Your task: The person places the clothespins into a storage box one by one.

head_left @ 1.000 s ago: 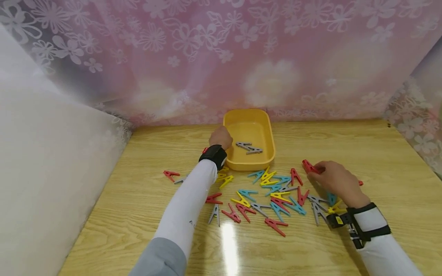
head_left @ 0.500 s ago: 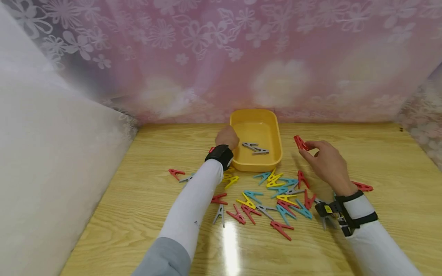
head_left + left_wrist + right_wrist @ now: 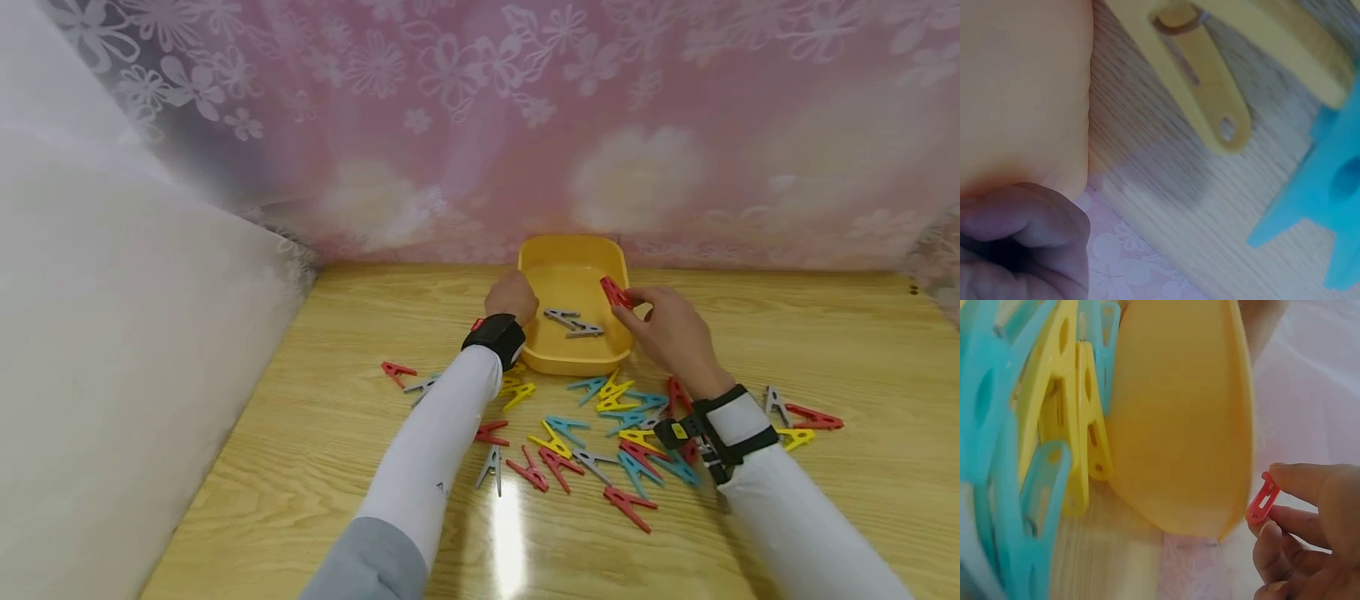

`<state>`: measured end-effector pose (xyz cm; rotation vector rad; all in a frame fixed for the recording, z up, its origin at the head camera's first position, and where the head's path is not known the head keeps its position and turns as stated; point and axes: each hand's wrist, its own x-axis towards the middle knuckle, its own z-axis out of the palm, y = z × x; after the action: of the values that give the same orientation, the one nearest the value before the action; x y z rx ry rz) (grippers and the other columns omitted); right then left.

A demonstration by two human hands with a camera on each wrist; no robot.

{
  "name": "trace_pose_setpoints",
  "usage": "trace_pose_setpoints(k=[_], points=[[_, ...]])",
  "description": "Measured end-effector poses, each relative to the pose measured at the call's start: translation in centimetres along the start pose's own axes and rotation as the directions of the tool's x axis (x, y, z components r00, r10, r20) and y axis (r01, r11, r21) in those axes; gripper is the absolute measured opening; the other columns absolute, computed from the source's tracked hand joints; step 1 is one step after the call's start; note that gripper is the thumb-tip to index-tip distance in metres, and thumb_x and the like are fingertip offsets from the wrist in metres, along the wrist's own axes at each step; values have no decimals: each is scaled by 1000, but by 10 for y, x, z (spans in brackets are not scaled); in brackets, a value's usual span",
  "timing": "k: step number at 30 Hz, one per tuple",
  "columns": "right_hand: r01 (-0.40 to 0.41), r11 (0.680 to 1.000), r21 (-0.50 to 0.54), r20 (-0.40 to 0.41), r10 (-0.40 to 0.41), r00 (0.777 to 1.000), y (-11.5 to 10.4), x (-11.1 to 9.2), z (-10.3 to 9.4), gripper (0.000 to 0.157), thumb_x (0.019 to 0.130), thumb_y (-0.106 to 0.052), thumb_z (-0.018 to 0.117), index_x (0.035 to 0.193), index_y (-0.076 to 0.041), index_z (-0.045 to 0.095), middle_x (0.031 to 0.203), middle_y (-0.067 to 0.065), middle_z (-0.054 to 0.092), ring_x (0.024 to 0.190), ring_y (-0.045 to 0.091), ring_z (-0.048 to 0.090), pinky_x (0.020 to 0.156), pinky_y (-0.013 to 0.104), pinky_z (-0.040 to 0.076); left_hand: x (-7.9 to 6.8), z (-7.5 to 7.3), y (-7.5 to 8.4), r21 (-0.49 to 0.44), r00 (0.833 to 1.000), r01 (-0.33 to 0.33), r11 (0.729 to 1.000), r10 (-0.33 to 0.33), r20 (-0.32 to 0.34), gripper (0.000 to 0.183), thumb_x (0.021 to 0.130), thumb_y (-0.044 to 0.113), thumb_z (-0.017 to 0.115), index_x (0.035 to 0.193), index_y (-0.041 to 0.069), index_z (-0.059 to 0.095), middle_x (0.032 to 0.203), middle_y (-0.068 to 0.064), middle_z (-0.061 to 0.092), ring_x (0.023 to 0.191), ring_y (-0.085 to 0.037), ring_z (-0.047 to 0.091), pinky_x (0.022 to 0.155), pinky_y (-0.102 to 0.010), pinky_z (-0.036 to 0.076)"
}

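Wood tbl (image 3: pixel 300 467); peg (image 3: pixel 613 292) red w/ slot.

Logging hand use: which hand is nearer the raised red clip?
Right. The right hand pinches the red clip; the left hand is across the bin, at its left rim.

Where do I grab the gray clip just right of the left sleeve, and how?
I'd pinch the gray clip across its two spread legs, coming from above and the near side. The legs fan towards you, which should make them easy to squeeze, while the narrow joined end points away, towards a red clip.
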<state>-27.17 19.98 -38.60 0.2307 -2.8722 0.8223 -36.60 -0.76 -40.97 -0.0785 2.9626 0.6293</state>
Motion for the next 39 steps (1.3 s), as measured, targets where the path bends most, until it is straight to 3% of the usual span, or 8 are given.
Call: trace_pose_setpoints(k=[4, 8, 12, 17, 24, 39], points=[[-6, 1000, -22, 34, 7, 999, -3, 5, 6, 56, 94, -42, 58, 127, 4, 57, 118, 25, 56, 82, 31, 58, 58, 40, 49, -3, -1, 4, 4, 1000, 10, 1000, -10, 9, 17, 95, 22, 58, 100, 8, 66, 90, -7, 64, 74, -22, 62, 62, -33, 49], [6, 1000, -22, 37, -6, 999, -3, 3, 10, 53, 94, -37, 61, 126, 5, 57, 119, 24, 57, 85, 33, 59, 64, 45, 50, -6, 0, 5, -3, 1000, 0, 1000, 0, 17, 18, 95, 22, 58, 104, 8, 65, 92, -7, 65, 76, -22, 62, 64, -34, 51], [1, 1000, 17, 34, -2, 999, -2, -2, 11, 50, 96, -35, 58, 126, 4, 57, 118, 22, 57, 90, 34, 58, 70, 46, 50, -5, 1, 4, 2, 1000, -10, 1000, 10, 13, 17, 96, 21, 56, 102, 8, 65, 90, -7, 64, 76, -22, 62, 64, -34, 51], [-13, 997, 78, 31, 11, 999, 0, -8, 11, 48, 97, -36, 55, 127, 2, 57, 117, 20, 57, 86, 31, 53, 65, 39, 46, -4, 1, 2, -10, 1000, -22, 1000, 23, 12, 16, 97, 19, 54, 102, 8, 64, 88, -8, 63, 74, -23, 61, 63, -34, 50], [27, 989, 142, -27, -23, 999, 5, -13, 10, 43, 99, -32, 52, 126, 1, 58, 115, 18, 58, 85, 28, 54, 67, 39, 45, -3, 1, -4, 1, 999, -50, 999, 50, 12, 16, 97, 19, 54, 101, 7, 64, 87, -7, 62, 73, -23, 61, 62, -34, 49], [-44, 995, 88, -80, 51, 995, 34, -39, -19, 42, 100, -29, 49, 127, 2, 56, 116, 21, 58, 83, 30, 56, 60, 39, 44, 0, -4, -13, -2, 998, -55, 998, 55, 18, 17, 97, 17, 51, 98, 5, 63, 85, -9, 61, 72, -24, 59, 61, -35, 47]])
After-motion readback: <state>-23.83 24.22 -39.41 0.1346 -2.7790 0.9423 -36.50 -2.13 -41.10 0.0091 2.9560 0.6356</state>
